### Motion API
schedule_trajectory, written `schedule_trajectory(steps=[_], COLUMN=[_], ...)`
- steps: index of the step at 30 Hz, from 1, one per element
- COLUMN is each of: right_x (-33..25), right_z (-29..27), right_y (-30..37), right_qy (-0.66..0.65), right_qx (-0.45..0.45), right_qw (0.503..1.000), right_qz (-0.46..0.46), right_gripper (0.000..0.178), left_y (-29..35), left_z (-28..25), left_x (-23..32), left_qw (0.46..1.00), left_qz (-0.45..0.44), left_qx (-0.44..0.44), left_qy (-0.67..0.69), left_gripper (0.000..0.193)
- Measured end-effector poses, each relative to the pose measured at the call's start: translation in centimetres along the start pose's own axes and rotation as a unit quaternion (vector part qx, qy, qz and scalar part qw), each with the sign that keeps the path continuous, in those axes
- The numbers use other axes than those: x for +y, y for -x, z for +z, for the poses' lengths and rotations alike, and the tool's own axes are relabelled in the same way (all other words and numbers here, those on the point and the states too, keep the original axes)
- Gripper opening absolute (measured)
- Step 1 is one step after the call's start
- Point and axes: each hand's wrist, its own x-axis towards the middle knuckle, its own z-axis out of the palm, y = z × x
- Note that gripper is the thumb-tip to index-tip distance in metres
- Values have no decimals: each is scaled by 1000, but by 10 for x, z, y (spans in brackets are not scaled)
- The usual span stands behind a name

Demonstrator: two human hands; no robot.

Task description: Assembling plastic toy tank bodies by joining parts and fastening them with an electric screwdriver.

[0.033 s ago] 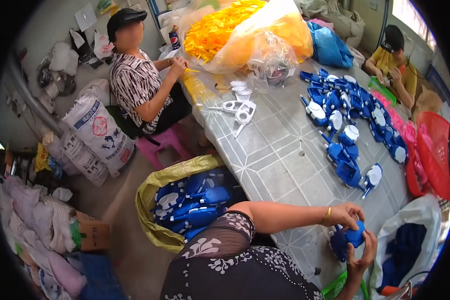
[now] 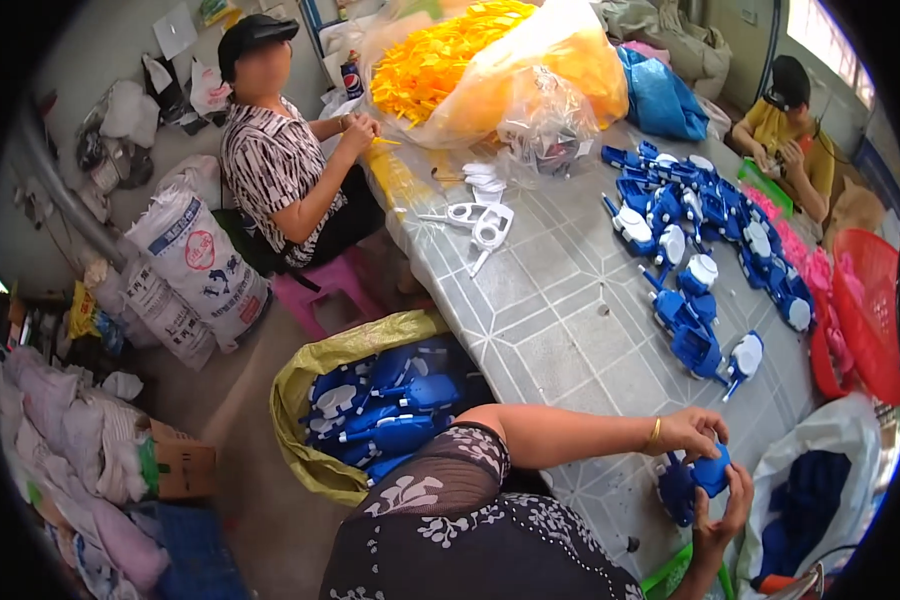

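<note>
My left hand point(image 2: 696, 432) reaches across the table's near right corner, a gold bracelet at the wrist. Its fingers are closed on the top of a rounded blue plastic part point(image 2: 711, 472). From below and the right, my right hand point(image 2: 727, 512) grips the same part between thumb and fingers. Darker blue pieces point(image 2: 675, 492) lie on the table right beside it, partly covered by my hands. Farther up the table spreads a heap of blue plastic toy-like pieces with white round caps point(image 2: 700, 268). The closest of these is a single capped piece point(image 2: 744, 358).
A white sack point(image 2: 770, 470) with dark blue contents stands at the right, near a red basket point(image 2: 875, 320) and green basket point(image 2: 670, 575). At left is a yellow sack point(image 2: 305, 365) of blue pieces. White frames point(image 2: 488, 228) lie mid-table. Two people point(image 2: 280, 180) sit across.
My hands and the blue part stay almost where they were. The person at the far right has shifted a hand slightly, and something orange-red now shows there.
</note>
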Motion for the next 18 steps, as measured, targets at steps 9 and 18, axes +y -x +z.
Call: schedule_trajectory(steps=[9,18], right_x=[21,34], right_z=[-7,-14], right_y=[5,10], right_qy=[35,3], right_qx=[48,87], right_qw=[997,985], right_qz=[53,148], right_gripper=[46,42], left_y=[6,13], left_z=[3,4], left_x=[1,0], left_qw=[861,724], left_qz=[203,247], left_qx=[100,-113], left_qy=[-455,-634], left_gripper=[47,88])
